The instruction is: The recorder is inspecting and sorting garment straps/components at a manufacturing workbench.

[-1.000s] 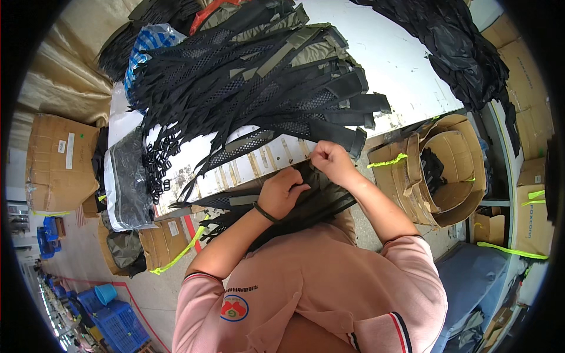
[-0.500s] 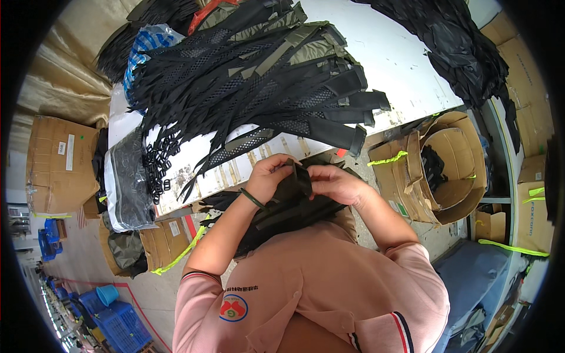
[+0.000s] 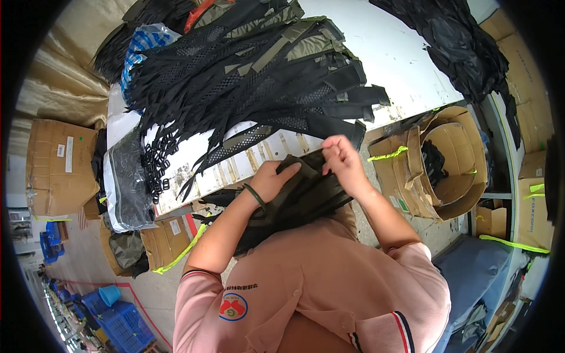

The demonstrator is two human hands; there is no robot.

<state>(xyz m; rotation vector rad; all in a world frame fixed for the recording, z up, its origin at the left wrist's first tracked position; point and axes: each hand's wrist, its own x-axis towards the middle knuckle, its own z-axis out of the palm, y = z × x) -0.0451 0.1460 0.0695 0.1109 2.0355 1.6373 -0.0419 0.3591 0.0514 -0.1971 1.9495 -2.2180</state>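
Across my lap lies a pile of dark olive and black fabric pieces (image 3: 282, 206). My left hand (image 3: 273, 180), with a dark green band at its wrist, grips the edge of a fabric piece (image 3: 306, 171) between thumb and fingers. Just right of that piece, my right hand (image 3: 344, 163) is raised with its fingers curled together. Whatever may be between those fingertips is too small to make out. Beyond my hands, a heap of black mesh and webbing straps (image 3: 235, 88) spreads over the white table (image 3: 406, 65).
Small black buckles (image 3: 156, 162) lie beside a plastic bag (image 3: 126, 182) at the table's left corner. An open cardboard box (image 3: 412, 170) stands to the right, another box (image 3: 62, 167) far left. More black material (image 3: 459, 47) hangs over the table's far right.
My right hand has lifted up and away from the fabric, its fingers curled. My left hand has shifted slightly left and down, and the fabric piece lies more spread out.
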